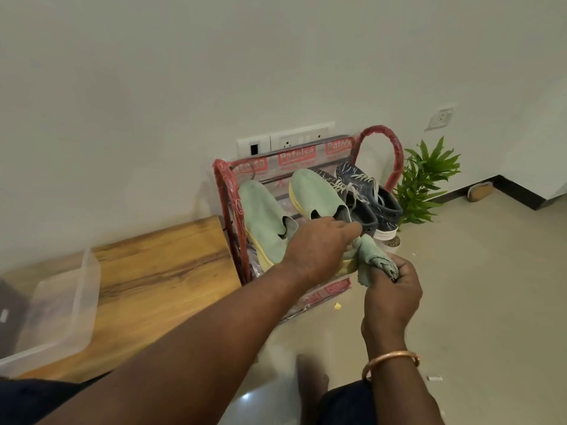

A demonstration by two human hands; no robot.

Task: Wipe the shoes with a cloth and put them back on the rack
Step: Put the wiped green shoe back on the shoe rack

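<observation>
Nearest item: left forearm [199, 332], entering from the lower left and stretched out long, with the wrist roughly level. It ends in the left hand [316, 246], palm down over the heel of one green slip-on [316, 191]. The fingers lie forward over the collar and the thumb is hidden, so whether it grips or merely rests there cannot be told. Right hand [394, 289], bangle [389, 358] at the wrist, is held upright just below the left. Its fingers are curled tight round a bunched pale green cloth [372, 256], whose free end rises toward that heel. Shoes: the handled slip-on sits on the top tier of the rack [395, 154], toe toward the wall. Its mate [264, 216] lies to the left, and a navy lace-up pair [365, 188] stands close on the right, one heel by the left fingertips. The rack has a red frame wrapped in printed clear plastic. It stands on the floor [475, 286] between a wooden surface [159, 271], which carries a clear plastic box [61, 302], and a potted plant [426, 179]. Hazards, as judged: lifting the slip-on may drag the neighbouring navy shoe off the sloped, slick-looking tier. A hard pull may also rock the light-looking frame. The cloth's loose end may snag between shoe and rail.
</observation>
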